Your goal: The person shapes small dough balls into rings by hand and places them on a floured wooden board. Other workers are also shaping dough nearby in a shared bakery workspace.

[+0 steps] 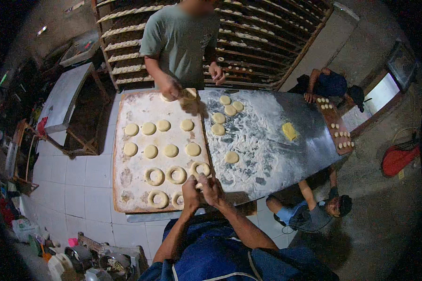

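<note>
My left hand (191, 195) and my right hand (212, 192) are close together over the near right corner of a floured board (136, 105). Their fingers are closed around a piece of dough (199, 186), mostly hidden by the hands. Just beyond my fingers lies a dough ring (200, 169). Left of it are two more, a middle ring (176, 174) and a left ring (154, 176). In the nearest row sit another ring (158, 199) and one partly covered by my left hand (177, 200). Two rows of flat dough rounds (150, 151) lie farther up the board.
Across the table a person's hand (170, 89) is over dough at the board's far edge. Several dough rounds (218, 129) and a yellow piece (290, 131) lie on the floured metal table (309, 152). Two other people are at the right, near a tray (329, 114). Racks (126, 57) stand behind.
</note>
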Action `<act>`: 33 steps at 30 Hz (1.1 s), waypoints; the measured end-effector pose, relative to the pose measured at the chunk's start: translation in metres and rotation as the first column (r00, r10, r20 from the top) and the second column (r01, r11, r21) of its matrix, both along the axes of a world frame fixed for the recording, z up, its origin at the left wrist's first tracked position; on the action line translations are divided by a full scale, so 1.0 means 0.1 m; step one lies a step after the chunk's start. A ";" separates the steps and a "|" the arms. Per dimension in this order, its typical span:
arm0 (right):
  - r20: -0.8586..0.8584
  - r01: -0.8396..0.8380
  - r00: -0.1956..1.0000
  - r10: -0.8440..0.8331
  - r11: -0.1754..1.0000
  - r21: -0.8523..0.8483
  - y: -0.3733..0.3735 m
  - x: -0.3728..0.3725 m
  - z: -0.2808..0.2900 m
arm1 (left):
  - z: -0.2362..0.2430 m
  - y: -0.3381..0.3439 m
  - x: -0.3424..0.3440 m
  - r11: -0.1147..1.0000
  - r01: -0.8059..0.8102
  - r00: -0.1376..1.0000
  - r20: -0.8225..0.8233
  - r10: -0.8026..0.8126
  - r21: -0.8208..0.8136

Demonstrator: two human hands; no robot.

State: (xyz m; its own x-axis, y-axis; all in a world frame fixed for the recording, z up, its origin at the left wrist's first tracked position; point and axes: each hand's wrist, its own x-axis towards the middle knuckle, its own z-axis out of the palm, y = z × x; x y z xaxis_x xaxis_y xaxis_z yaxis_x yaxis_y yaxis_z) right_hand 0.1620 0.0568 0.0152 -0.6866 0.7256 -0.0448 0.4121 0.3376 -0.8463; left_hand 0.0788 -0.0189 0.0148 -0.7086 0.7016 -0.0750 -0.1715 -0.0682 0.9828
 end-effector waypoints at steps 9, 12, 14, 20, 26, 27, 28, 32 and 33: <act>-0.188 -0.135 0.963 0.193 0.950 0.281 -0.58 -0.33 0.17 | 0.25 -0.58 -0.32 0.995 -0.054 0.967 0.255 0.031 0.084; -0.330 -0.023 0.943 0.039 0.998 0.053 -0.70 -0.46 0.00 | -0.16 -0.70 -0.36 0.926 -0.244 0.858 0.510 0.067 0.289; -0.374 -0.014 0.902 0.214 0.882 0.471 -0.75 -0.46 -0.10 | 0.08 -0.72 -0.44 0.982 -0.180 0.981 -0.084 0.175 -0.054; -0.175 -0.268 0.955 0.239 0.949 -0.167 -1.01 -0.77 0.62 | -0.07 -1.06 -0.66 0.936 -0.254 0.883 0.454 0.121 0.245; 0.009 -0.539 0.838 0.546 0.825 0.170 -0.97 -0.76 0.08 | -0.13 -1.22 -0.76 0.983 -0.185 0.971 -0.153 0.185 0.014; -0.001 -0.551 0.817 0.577 0.781 0.295 -0.96 -0.74 -0.09 | -0.23 -1.25 -0.76 0.970 -0.185 0.975 0.150 0.161 0.156; -0.054 -0.525 0.830 0.554 0.812 0.255 -0.96 -0.74 -0.14 | -0.28 -1.31 -0.79 0.930 -0.224 0.899 0.431 0.080 0.293; 0.155 -0.614 0.790 0.594 0.764 0.200 -0.95 -0.77 -0.14 | 0.10 -1.39 -0.83 0.983 -0.182 0.970 -0.172 0.172 -0.040; 0.144 -0.609 0.793 0.592 0.777 0.158 -0.99 -0.81 -0.12 | 0.20 -1.39 -0.84 0.952 -0.230 0.840 -0.535 0.089 -0.203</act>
